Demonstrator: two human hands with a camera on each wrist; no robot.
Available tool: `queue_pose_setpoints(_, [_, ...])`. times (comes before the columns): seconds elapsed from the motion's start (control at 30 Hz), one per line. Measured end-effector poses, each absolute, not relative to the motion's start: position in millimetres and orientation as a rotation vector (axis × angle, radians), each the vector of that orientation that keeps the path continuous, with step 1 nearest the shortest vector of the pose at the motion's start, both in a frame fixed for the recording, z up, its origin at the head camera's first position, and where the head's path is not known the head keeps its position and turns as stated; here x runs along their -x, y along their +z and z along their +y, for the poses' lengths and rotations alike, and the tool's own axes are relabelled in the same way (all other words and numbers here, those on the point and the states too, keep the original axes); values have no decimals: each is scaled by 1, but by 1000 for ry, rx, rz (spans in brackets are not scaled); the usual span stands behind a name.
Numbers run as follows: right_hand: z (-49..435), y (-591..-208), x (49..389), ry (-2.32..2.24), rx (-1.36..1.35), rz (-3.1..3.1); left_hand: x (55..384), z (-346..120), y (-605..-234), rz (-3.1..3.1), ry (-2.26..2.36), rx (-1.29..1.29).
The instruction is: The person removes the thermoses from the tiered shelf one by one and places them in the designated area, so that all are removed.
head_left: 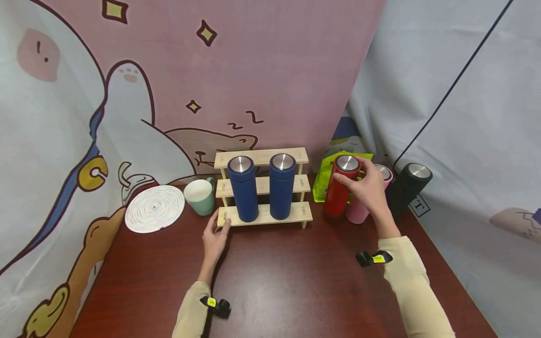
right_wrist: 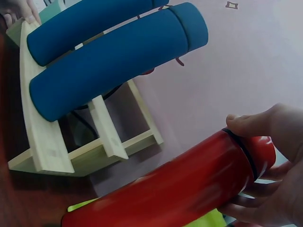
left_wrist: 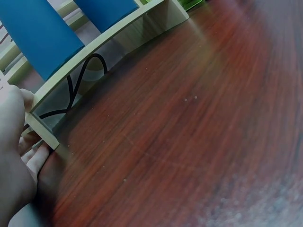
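Note:
My right hand [head_left: 367, 187] grips a red thermos [head_left: 336, 195] near its steel-topped lid, thumb on one side and fingers on the other, as the right wrist view shows. At the left end of a three-step wooden rack [head_left: 265, 215], my left hand [head_left: 215, 239] holds the lowest step, its thumb on top. In the left wrist view the other fingers [left_wrist: 38, 158] are around the rack's end leg. Two blue thermoses, a left one [head_left: 244, 197] and a right one [head_left: 281, 195], stand upright on that lowest step.
A green mug [head_left: 201, 199] and a round woven mat [head_left: 155, 209] are left of the rack. Behind and beside the red thermos are a yellow-green bag [head_left: 321, 183], a pink thermos [head_left: 357, 211] and a black thermos [head_left: 405, 188]. Printed cloth hangs around the dark wooden table [head_left: 287, 281].

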State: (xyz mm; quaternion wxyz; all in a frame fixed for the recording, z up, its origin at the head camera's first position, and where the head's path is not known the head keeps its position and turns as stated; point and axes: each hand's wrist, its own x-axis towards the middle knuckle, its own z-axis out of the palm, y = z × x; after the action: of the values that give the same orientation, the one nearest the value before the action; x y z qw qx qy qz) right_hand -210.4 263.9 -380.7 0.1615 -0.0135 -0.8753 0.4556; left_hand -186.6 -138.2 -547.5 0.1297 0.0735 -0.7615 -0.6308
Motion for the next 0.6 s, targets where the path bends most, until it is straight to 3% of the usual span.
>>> queue_pose_setpoints(0.3, [265, -395, 206, 1340, 89, -2511, 205, -145, -586, -2169, -1852, -228])
queue_pose_setpoints(0.6, [263, -408, 206, 1299, 88, -2520, 205, -145, -588, -2165, -1841, -227])
